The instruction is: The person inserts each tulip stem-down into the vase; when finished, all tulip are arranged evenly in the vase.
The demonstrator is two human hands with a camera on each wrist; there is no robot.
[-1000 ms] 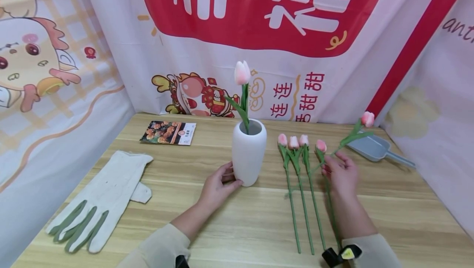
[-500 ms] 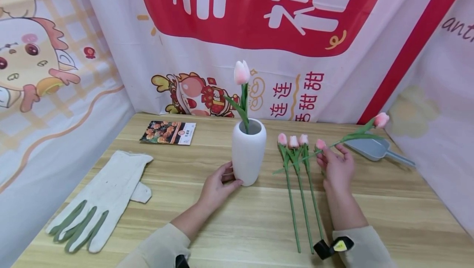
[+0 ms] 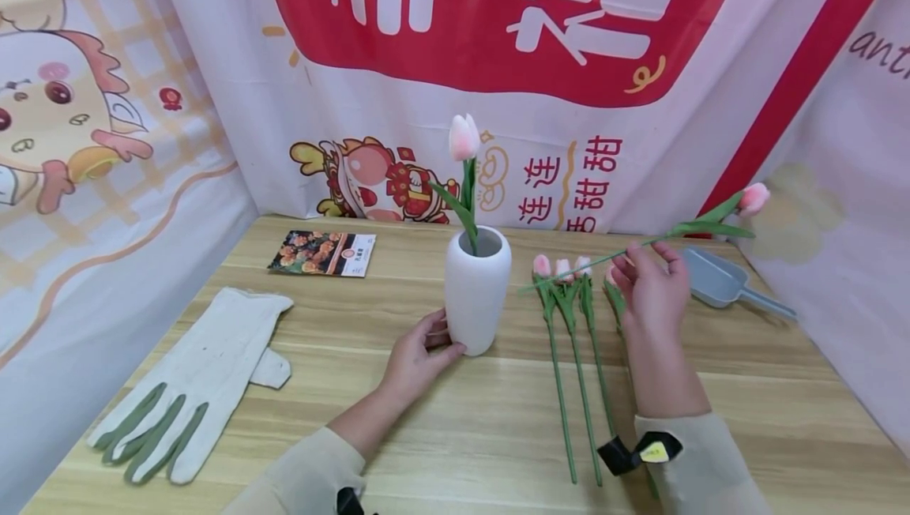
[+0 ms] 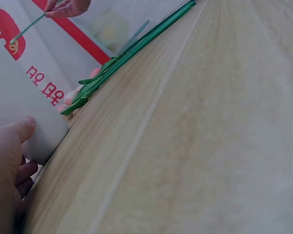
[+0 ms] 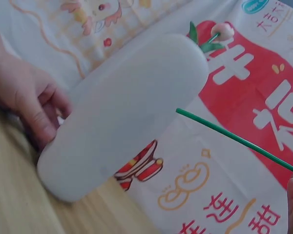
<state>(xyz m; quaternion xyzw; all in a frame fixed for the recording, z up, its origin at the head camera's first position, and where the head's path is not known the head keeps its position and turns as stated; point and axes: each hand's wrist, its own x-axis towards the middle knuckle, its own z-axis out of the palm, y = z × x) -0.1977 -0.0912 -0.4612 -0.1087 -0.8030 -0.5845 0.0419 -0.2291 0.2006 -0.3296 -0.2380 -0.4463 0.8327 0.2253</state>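
My left hand (image 3: 415,357) holds the lower part of a white vase (image 3: 478,294), thumb in front and fingers round its side. One pale pink tulip (image 3: 464,140) stands upright in the vase. My right hand (image 3: 657,298) pinches the stem of a second pink tulip (image 3: 753,199), raised over the table with its bloom to the right. In the right wrist view this green stem (image 5: 234,138) has its cut end pointing toward the vase. Below it, several tulips (image 3: 566,306) lie in a row, blooms away from me; the right forearm partly hides the rightmost.
A white work glove (image 3: 206,365) with green between its fingers lies at the left. Behind it is a seed packet (image 3: 323,254) with orange flowers on it. A grey-blue scoop (image 3: 718,274) lies at the right rear. Printed cloth (image 3: 398,120) hangs behind the wooden table (image 3: 441,452).
My right hand has lifted the tulip off the row, and its stem has swung nearly level, bloom moving right and up. The left hand and vase have stayed put.
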